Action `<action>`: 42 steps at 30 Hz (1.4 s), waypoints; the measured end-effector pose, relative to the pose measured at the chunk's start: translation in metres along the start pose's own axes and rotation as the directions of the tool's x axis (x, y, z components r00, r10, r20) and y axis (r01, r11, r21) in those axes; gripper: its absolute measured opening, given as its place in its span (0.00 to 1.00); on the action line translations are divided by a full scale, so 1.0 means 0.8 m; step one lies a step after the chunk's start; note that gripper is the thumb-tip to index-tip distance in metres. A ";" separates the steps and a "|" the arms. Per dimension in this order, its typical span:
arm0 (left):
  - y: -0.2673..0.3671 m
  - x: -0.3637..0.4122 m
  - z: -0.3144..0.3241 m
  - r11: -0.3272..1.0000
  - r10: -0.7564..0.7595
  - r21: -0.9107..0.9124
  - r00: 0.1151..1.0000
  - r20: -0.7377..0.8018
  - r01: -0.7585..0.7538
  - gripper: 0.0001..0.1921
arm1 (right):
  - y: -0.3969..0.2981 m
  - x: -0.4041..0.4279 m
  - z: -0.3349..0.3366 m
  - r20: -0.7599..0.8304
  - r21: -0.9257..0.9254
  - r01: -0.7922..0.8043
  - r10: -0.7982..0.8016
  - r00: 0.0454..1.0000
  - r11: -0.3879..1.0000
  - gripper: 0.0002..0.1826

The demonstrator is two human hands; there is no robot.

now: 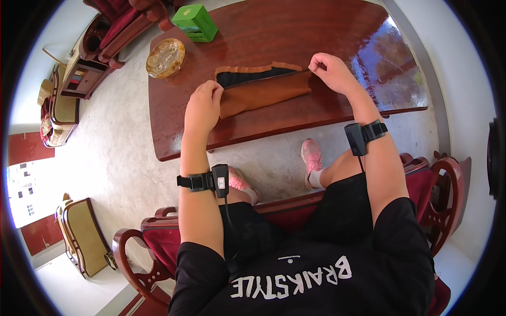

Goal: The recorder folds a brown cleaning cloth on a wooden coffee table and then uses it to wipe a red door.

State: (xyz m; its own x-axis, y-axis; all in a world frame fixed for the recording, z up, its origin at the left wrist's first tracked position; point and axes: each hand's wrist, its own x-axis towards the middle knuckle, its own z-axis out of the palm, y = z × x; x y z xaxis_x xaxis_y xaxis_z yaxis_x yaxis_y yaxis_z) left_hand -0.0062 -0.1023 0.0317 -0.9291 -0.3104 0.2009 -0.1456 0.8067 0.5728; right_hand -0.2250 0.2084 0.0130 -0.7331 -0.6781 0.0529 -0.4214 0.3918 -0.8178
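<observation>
A brown cloth (265,93) with a black inner side lies partly folded on the polished wooden table (257,130), near its front edge. My left hand (203,104) pinches the cloth's left end, at the top of the brown fold. At the right end, my right hand (332,71) has thumb and forefinger together on the fold's upper corner. Between the two hands the folded edge runs nearly straight. Beyond it shows a strip of the black side, bordered by a raised brown rim.
An amber glass ashtray or dish (165,58) stands at the table's left end, with a green box (195,23) behind it. A red-cushioned wooden seat (288,213) is beneath me. Wooden furniture stands at far left, and a white wall (454,59) rises at the right.
</observation>
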 end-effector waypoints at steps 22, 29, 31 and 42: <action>-0.053 0.055 0.039 0.937 -0.313 -0.196 0.943 -0.111 0.288 0.09 | 0.023 0.033 0.019 -0.186 -0.101 -0.092 0.072 0.980 0.991 0.03; -0.058 0.062 0.043 0.938 -0.299 -0.215 0.947 -0.112 0.271 0.09 | 0.020 0.036 0.020 -0.215 -0.117 -0.083 0.057 0.975 0.990 0.02; -0.058 0.063 0.043 0.941 -0.298 -0.207 0.947 -0.122 0.270 0.09 | 0.018 0.038 0.020 -0.224 -0.108 -0.100 0.074 0.972 0.989 0.01; -0.062 0.071 0.042 0.939 -0.316 -0.193 0.936 -0.157 0.285 0.09 | 0.017 0.049 0.022 -0.248 -0.194 -0.170 0.119 0.961 0.966 0.02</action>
State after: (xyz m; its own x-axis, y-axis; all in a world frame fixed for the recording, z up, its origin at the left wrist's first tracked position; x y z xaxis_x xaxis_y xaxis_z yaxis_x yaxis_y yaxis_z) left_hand -0.0631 -0.1434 -0.0121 -0.7703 -0.6240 0.1315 -0.3357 0.5720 0.7484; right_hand -0.2498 0.1762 -0.0061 -0.8874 -0.4510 0.0958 -0.3864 0.6143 -0.6880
